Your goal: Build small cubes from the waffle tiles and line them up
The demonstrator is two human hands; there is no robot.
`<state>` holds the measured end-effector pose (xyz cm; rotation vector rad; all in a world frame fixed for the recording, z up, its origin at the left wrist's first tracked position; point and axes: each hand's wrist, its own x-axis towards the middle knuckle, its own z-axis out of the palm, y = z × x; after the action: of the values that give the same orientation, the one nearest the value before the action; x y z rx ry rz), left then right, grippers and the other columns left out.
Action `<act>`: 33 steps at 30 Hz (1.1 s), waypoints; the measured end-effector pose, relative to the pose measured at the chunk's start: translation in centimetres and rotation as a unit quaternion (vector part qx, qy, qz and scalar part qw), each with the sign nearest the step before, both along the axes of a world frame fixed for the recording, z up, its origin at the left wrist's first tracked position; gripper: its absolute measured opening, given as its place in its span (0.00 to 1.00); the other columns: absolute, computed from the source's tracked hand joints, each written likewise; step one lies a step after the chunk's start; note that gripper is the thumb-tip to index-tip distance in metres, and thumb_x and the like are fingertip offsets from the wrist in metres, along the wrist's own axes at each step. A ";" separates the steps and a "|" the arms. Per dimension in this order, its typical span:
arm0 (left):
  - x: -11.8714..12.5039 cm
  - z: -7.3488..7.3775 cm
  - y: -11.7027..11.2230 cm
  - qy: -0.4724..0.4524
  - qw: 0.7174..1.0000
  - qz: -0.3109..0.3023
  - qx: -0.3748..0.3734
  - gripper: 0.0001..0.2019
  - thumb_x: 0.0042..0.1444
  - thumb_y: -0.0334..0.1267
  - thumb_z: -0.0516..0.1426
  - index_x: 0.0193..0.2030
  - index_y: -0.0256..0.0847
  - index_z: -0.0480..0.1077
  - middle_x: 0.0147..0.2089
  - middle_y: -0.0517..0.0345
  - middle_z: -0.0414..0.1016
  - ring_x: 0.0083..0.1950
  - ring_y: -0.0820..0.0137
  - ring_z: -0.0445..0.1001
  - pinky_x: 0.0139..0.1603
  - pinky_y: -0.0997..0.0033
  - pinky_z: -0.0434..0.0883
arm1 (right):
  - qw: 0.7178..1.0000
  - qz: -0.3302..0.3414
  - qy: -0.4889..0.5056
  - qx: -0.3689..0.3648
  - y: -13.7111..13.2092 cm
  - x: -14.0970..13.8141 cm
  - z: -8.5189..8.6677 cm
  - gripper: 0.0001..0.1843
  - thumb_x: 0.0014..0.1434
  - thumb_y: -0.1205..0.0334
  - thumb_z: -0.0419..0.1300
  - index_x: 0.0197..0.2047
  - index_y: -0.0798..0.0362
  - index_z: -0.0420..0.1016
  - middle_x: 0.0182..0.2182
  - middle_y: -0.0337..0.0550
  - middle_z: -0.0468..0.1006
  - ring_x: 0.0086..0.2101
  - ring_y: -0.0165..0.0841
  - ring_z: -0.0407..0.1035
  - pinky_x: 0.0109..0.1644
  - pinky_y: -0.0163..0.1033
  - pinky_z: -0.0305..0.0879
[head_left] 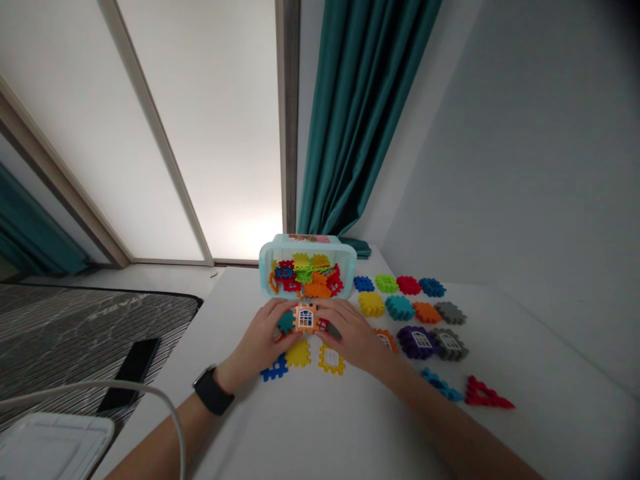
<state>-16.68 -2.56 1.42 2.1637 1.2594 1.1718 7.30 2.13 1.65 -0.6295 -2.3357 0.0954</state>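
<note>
Between my two hands is an orange toothed building block (299, 327) with a white window insert. The fingers of my left hand (260, 337) grip its left side, and my right hand (350, 333) grips its right side. A teal block (286, 323) shows by my left fingertips, partly covered; whether it is held too, I cannot make out. Just below the hands lie a blue block (275, 368), a yellow block (299, 354) and a yellow window block (331, 360). Part of an orange window block (387, 340) shows beyond my right hand.
Behind the hands, a pale-blue bin (265, 267) holds mixed blocks. Sorted stacks, including a purple window stack (415, 342), stand right. A red triangular piece (485, 393) lies nearer. A phone (133, 373), white lid (55, 443) and white cable (175, 417) are left.
</note>
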 end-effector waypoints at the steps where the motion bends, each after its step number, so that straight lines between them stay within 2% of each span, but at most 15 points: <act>1: -0.1 -0.2 0.0 0.019 1.000 0.013 0.019 0.22 0.59 0.39 0.63 0.60 0.47 0.68 0.58 0.48 0.70 0.59 0.57 0.70 0.61 0.51 0.69 | 1.000 0.002 -0.001 -0.002 0.0 0.0 0.1 0.12 0.67 0.62 0.59 0.53 0.49 0.70 0.55 0.50 0.76 0.53 0.42 0.72 0.57 0.53 0.72; 5: -0.3 -0.6 0.1 0.058 0.995 0.057 0.060 0.22 0.60 0.40 0.64 0.60 0.49 0.69 0.62 0.47 0.65 0.64 0.54 0.66 0.64 0.46 0.66 | 1.000 0.011 0.004 -0.007 -0.2 -0.1 0.4 0.13 0.67 0.63 0.58 0.55 0.48 0.70 0.54 0.51 0.77 0.53 0.42 0.73 0.57 0.52 0.72; 13: -0.2 -0.3 0.0 0.040 0.997 0.045 0.055 0.20 0.59 0.42 0.64 0.58 0.49 0.69 0.67 0.47 0.57 0.69 0.52 0.59 0.68 0.43 0.63 | 0.999 0.019 0.012 -0.026 -0.1 -0.1 0.3 0.16 0.68 0.62 0.57 0.58 0.48 0.68 0.56 0.51 0.75 0.55 0.42 0.71 0.58 0.52 0.71; 28: -0.3 -0.4 0.2 -0.007 0.999 0.041 0.024 0.21 0.59 0.41 0.64 0.59 0.51 0.69 0.66 0.49 0.57 0.68 0.54 0.60 0.70 0.44 0.62 | 0.999 0.012 0.040 0.017 -0.5 -0.5 0.3 0.09 0.69 0.65 0.56 0.51 0.49 0.71 0.48 0.49 0.78 0.48 0.39 0.73 0.53 0.49 0.72; 33: -0.1 0.0 -0.1 -0.028 0.999 0.031 0.012 0.20 0.59 0.41 0.65 0.57 0.50 0.70 0.65 0.50 0.58 0.68 0.56 0.61 0.69 0.46 0.62 | 0.998 0.006 0.029 0.054 -0.5 -0.2 0.3 0.07 0.69 0.65 0.56 0.50 0.50 0.72 0.48 0.50 0.78 0.47 0.39 0.73 0.53 0.49 0.72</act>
<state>-16.81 -2.63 1.47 2.1068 1.3030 1.2692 7.09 1.67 1.95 -0.5512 -2.2713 -0.0076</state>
